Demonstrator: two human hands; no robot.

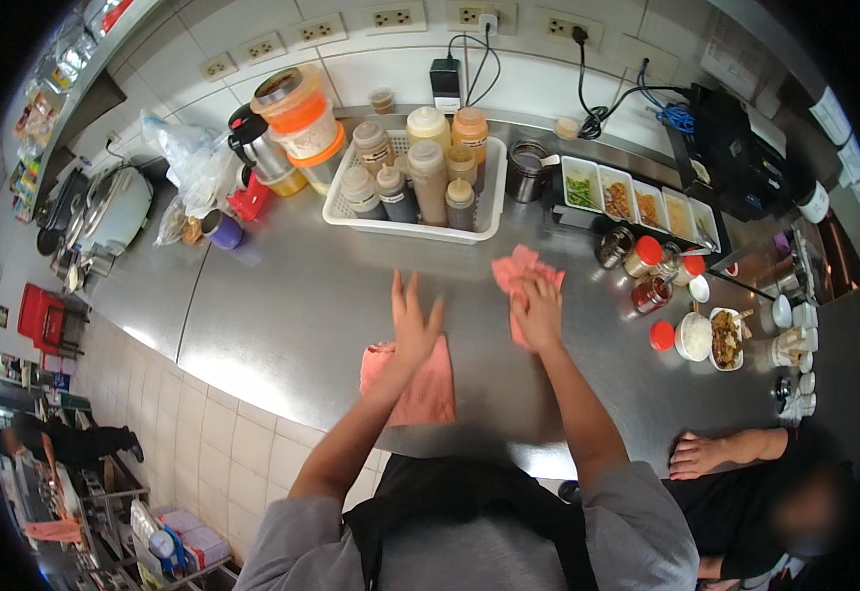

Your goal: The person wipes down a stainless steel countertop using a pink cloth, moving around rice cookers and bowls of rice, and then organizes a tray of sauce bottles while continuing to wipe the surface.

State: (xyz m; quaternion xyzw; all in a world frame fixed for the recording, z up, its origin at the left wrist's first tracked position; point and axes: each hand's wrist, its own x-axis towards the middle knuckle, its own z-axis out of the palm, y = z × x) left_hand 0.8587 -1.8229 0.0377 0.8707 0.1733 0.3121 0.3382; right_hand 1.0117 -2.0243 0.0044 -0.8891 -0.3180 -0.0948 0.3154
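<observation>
My right hand (540, 310) presses on a crumpled pink cloth (524, 264) on the stainless steel worktop (275, 318). With fingers spread and nothing in it, my left hand (416, 319) is over the top edge of a second pink cloth (422, 391), folded and lying flat near the front edge. Whether that hand touches the cloth I cannot tell. Beyond both hands, a white plastic basket (415, 230) holds several squeeze bottles (427, 173) of sauce.
Right of the basket are a metal canister (528, 173), a rack of topping trays (618, 193), jars (650, 294), a rice bowl (693, 337) and a food dish (726, 341). A purple cup (221, 230) stands left. Another person's hand (695, 456) rests at the right front edge.
</observation>
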